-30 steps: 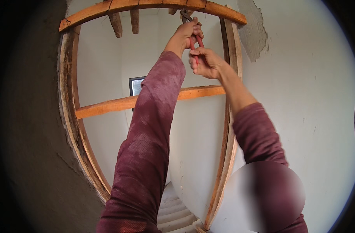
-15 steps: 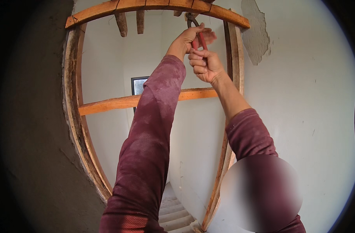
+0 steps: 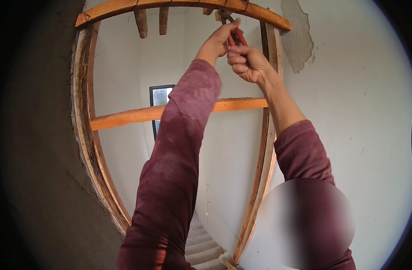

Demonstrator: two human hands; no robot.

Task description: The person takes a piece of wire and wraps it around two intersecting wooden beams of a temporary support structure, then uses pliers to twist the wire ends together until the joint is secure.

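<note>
Overhead, a pair of pincers [image 3: 239, 37] with red handles and dark jaws points up at the underside of the curved top wooden beam [image 3: 188, 3]. My left hand [image 3: 217, 41] is closed round its handles from the left, with the thumb reaching over them. My right hand [image 3: 248, 64] is closed in a fist at the lower ends of the red handles. What the jaws bite on, if anything, is too small to make out. Wire ties loop round the top beam.
Wooden posts [image 3: 89, 81] frame the opening, with a crossbar [image 3: 125, 118] between them. Short timber stubs [image 3: 163, 21] hang behind the top beam. Beyond lie a small window [image 3: 161, 96] and stairs [image 3: 203, 247] going down. A plaster wall [image 3: 350, 112] is at right.
Both hands and the pincers have shifted slightly up and right. My left fingers, spread out before, are now curled round the handles.
</note>
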